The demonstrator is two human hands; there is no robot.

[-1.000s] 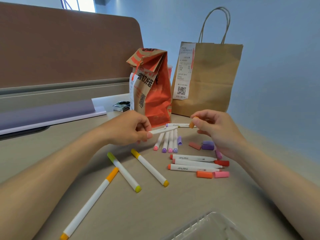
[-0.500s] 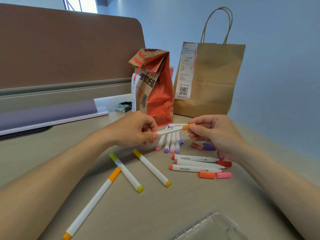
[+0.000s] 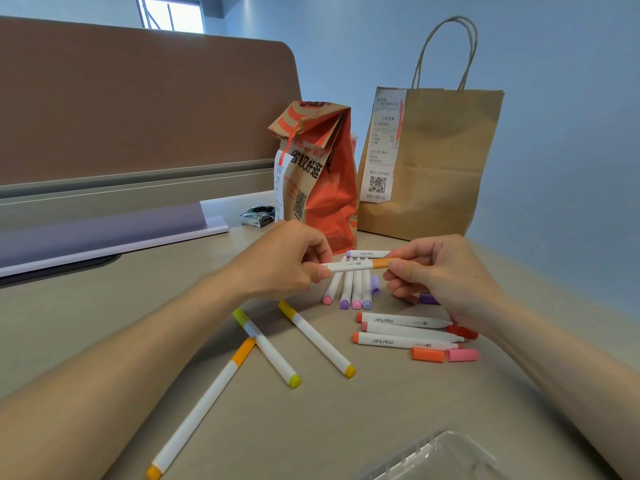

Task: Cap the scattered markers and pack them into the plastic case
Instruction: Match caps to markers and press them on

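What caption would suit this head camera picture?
Left hand and right hand hold an orange cap on a marker above the desk.

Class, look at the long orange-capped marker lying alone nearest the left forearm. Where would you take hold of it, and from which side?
Grip the white middle of the orange-capped marker, coming from above and pinching its two long sides. It lies flat on the desk with bare space either side, and a mid-barrel hold should keep it balanced.

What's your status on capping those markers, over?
Left hand pinches the white marker barrel. Right hand holds the orange plastic cap on its end. Path to the clear plastic case unobstructed.
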